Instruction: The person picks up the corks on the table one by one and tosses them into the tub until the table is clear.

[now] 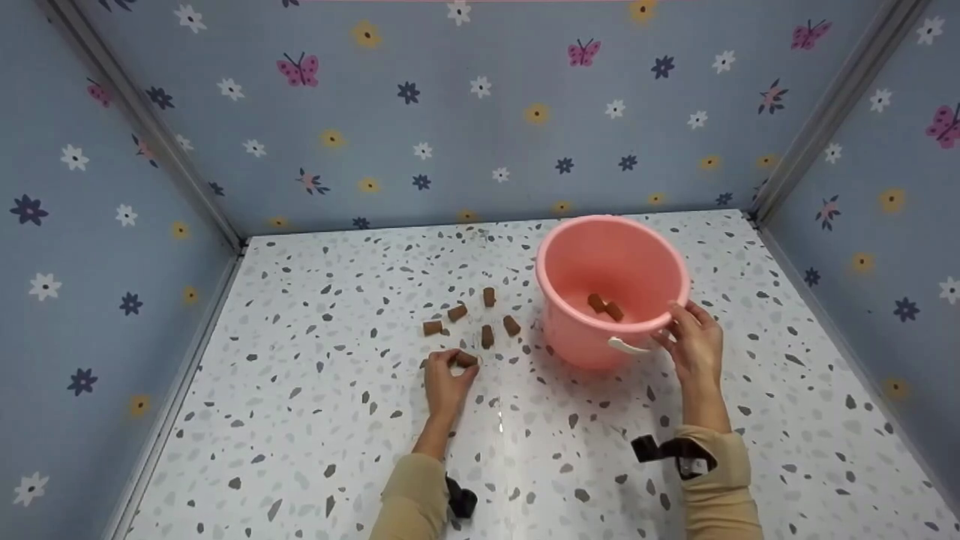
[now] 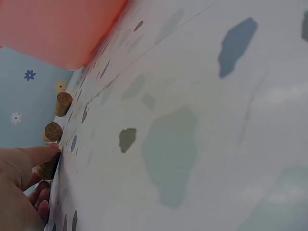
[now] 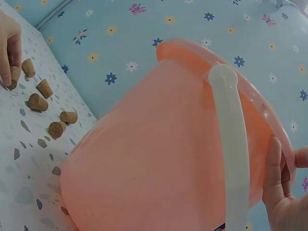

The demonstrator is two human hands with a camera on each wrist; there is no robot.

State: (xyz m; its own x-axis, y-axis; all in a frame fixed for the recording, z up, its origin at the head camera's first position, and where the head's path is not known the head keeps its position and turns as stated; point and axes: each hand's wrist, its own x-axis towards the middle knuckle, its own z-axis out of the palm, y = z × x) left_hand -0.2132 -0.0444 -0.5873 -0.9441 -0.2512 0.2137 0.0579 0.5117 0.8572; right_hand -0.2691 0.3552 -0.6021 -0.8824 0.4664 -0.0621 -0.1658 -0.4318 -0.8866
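Note:
My left hand (image 1: 445, 384) is low on the tabletop, thumb and fingers pinching a brown cork (image 1: 466, 360). That same cork (image 2: 47, 168) shows between the fingers in the left wrist view, partly hidden by them. My right hand (image 1: 696, 341) grips the rim of a pink bucket (image 1: 581, 337) at its near right side, thumb and fingers on either side of the rim in the right wrist view. The bucket leans a little toward me. Two corks lie inside it, one of them a short brown cork (image 1: 596, 303). Its white handle (image 3: 230, 144) hangs down the outside.
Several loose corks lie beyond the left hand, among them a cork (image 1: 433, 328) on the left and a cork (image 1: 511, 325) nearest the bucket. The speckled white tabletop (image 1: 300, 435) is bounded by flowered blue panels (image 1: 450, 120) at the back and both sides.

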